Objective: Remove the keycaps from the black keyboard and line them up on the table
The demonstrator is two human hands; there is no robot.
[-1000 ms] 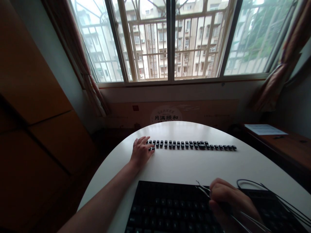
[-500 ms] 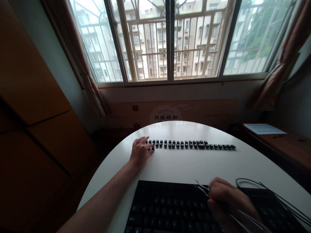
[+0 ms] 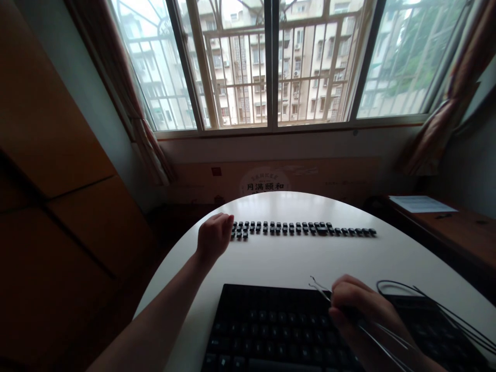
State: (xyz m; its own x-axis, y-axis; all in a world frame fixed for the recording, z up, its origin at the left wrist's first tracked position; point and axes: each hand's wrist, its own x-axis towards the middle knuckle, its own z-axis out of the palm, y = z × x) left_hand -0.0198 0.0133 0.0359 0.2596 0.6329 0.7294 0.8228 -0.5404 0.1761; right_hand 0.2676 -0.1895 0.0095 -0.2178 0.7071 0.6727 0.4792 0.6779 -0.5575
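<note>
My left hand is closed with curled fingers at the left end of the rows of black keycaps. What lies inside its fingers, if anything, is hidden. My right hand grips a wire keycap puller; the hooked wire tips point up and left, and more wires stick out behind the hand. Below that puller lies a black keyboard, its upper rows bare and dark, with lettered keys in the rows nearer me. The right hand covers part of the keyboard's right side.
The white round table carries everything. A black cable loops over the keyboard's right part. A brown side table with a paper sheet stands to the right, and a wooden cabinet at the left.
My left hand has drawn its spread fingers into a closed shape and shifted slightly left, uncovering several keycaps of a third row. The right hand with the puller has moved up slightly.
</note>
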